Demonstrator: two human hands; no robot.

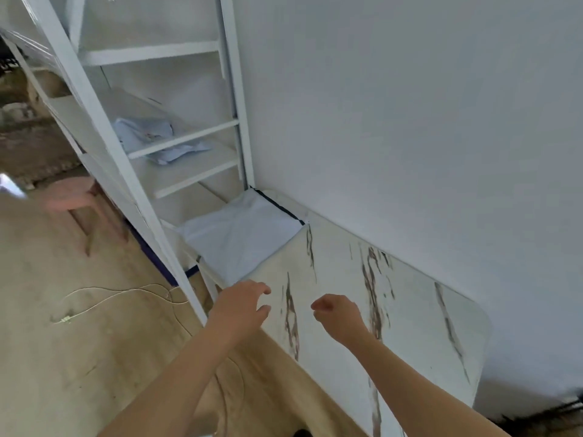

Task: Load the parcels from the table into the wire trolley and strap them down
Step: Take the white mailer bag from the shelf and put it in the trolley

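Observation:
A white marble-patterned table [410, 310] stands against the wall. One flat, pale blue-white parcel bag [243, 234] lies at its far left end, with a dark strip along its back edge. My left hand [243, 305] hovers over the table's near edge, just short of the bag, fingers spread and curled, holding nothing. My right hand [339, 313] hangs above the table's middle with its fingers curled into a loose fist and nothing in it. No wire trolley is in view.
A white metal shelf frame [157, 146] rises left of the table, with a crumpled light blue item [151, 137] on one shelf. A pink stool [74, 197] stands on the floor further left. A thin white cable [120, 294] trails across the beige floor.

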